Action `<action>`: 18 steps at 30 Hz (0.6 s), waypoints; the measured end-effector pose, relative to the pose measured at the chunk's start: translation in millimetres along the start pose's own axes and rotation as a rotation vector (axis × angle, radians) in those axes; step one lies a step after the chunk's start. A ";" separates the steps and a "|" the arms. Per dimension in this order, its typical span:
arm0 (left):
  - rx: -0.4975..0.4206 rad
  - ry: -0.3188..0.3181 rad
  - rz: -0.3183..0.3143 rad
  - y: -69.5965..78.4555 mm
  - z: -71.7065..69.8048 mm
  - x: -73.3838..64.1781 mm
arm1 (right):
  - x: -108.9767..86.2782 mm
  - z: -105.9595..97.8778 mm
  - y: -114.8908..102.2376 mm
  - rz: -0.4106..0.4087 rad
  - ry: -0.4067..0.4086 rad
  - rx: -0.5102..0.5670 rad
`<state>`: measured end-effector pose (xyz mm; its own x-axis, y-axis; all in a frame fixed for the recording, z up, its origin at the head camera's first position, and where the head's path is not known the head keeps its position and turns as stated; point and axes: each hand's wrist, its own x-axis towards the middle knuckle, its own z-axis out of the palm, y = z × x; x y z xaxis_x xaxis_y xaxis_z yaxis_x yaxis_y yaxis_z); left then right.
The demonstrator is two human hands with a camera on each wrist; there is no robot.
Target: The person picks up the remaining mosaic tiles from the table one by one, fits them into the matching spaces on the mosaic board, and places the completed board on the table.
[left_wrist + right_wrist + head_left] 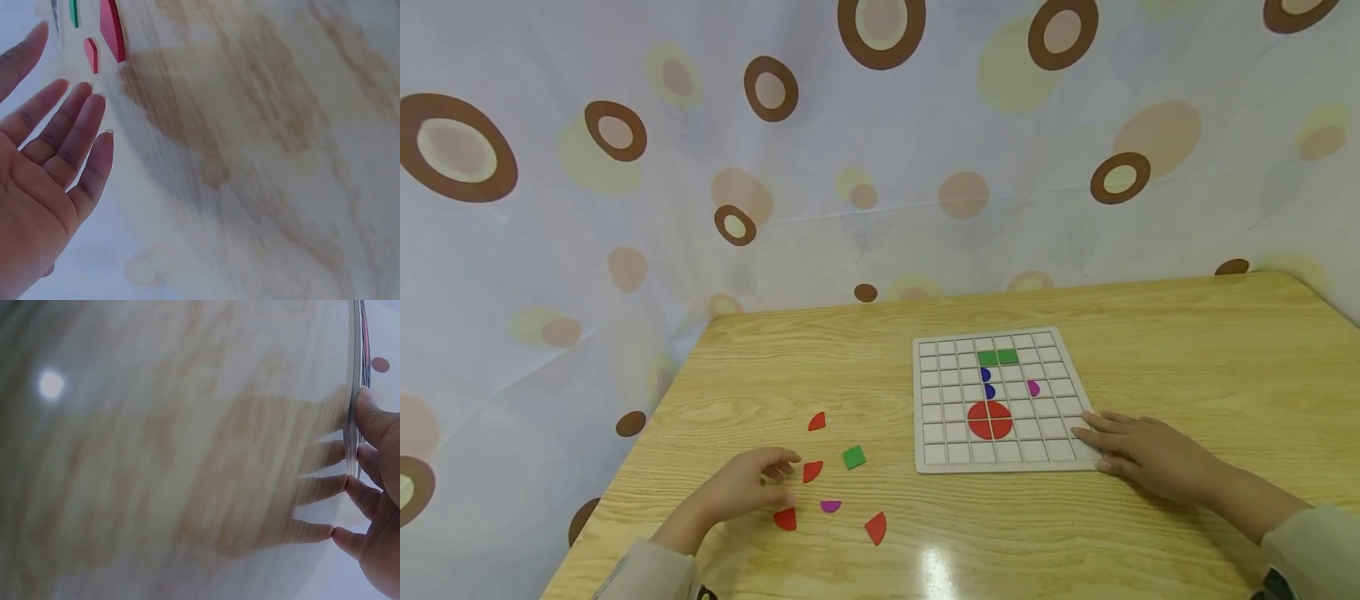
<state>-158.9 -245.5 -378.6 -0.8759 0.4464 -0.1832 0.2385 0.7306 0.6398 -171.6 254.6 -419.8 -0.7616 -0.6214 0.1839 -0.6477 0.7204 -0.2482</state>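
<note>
My left hand [747, 485] hovers over the left of the table, fingers loosely bent and holding nothing. Near its fingertips lie red quarter-circle pieces [812, 472], a green square [853, 457] and a purple half-circle [831, 506]. The left wrist view shows its bare palm [34, 187] with a red piece [112, 30] beyond. My right hand [1157, 454] rests at the lower right corner of a white grid board [928, 462], fingers extended onto its edge. On the board sit green squares [997, 357], blue half-circles [986, 375], a purple half-circle [1033, 388] and a red circle of quarters [989, 420].
The wood-grain table [1000, 533] stands against a white curtain [865, 167] printed with brown, pink and yellow circles. Another red quarter piece [876, 527] lies closer to the front, between the left hand and the board.
</note>
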 end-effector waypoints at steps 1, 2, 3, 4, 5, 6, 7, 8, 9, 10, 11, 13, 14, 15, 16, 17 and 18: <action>-0.002 -0.006 0.004 -0.1 -0.2 -1.5 | 0.1 -0.2 0.0 -0.002 0.004 0.000; -0.007 -0.012 0.009 0.0 -0.3 -3.0 | 0.1 -0.5 0.1 -0.002 0.004 0.000; -0.005 -0.017 0.008 -0.1 -0.3 -4.4 | 0.1 -1.0 0.3 -0.001 0.003 -0.001; -0.006 -0.024 0.010 -0.2 -0.5 -5.3 | 0.1 -0.9 0.4 0.001 0.004 0.000; -0.012 -0.033 0.004 -0.6 -0.6 -5.9 | 0.0 -1.2 0.4 0.000 0.002 0.002; -0.018 -0.040 0.002 -1.0 -0.6 -6.5 | -0.1 -1.2 0.3 0.000 0.005 -0.001; -0.020 -0.050 -0.007 -1.6 -0.6 -6.9 | 0.0 -1.8 0.3 0.002 0.000 -0.004; -0.021 -0.057 -0.017 -2.4 -0.3 -7.0 | 0.0 -2.4 0.0 0.003 -0.003 -0.005; -0.028 -0.064 -0.025 -3.2 0.1 -7.4 | 0.0 -2.9 -0.1 0.002 -0.005 -0.007; -0.036 -0.071 -0.034 -3.9 0.4 -7.8 | 0.1 -3.3 -0.5 0.000 -0.005 -0.006; -0.045 -0.078 -0.039 -4.9 0.9 -8.3 | 0.2 -3.6 -0.7 -0.004 -0.005 -0.008; -0.058 -0.088 -0.040 -6.4 1.7 -9.4 | 0.2 -3.9 -1.2 -0.008 -0.006 -0.008; -0.064 -0.091 -0.036 -7.0 2.2 -9.9 | 0.2 -4.1 -1.5 -0.011 -0.003 -0.010; -0.072 -0.094 -0.029 -7.8 2.7 -10.2 | 0.1 -4.3 -1.7 -0.012 -0.002 -0.010; -0.076 -0.096 -0.021 -8.5 3.3 -10.1 | 0.0 -4.5 -2.0 -0.014 0.001 -0.012; -0.078 -0.096 -0.011 -9.1 3.9 -9.9 | -0.1 -4.9 -2.0 -0.016 0.001 -0.015; -0.076 -0.095 -0.003 -9.5 4.5 -9.5 | -0.3 -5.2 -2.0 -0.016 0.000 -0.017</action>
<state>-150.9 -254.4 -386.3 -0.8319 0.4941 -0.2528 0.2007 0.6925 0.6929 -170.1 254.9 -414.3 -0.7514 -0.6325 0.1881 -0.6598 0.7158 -0.2288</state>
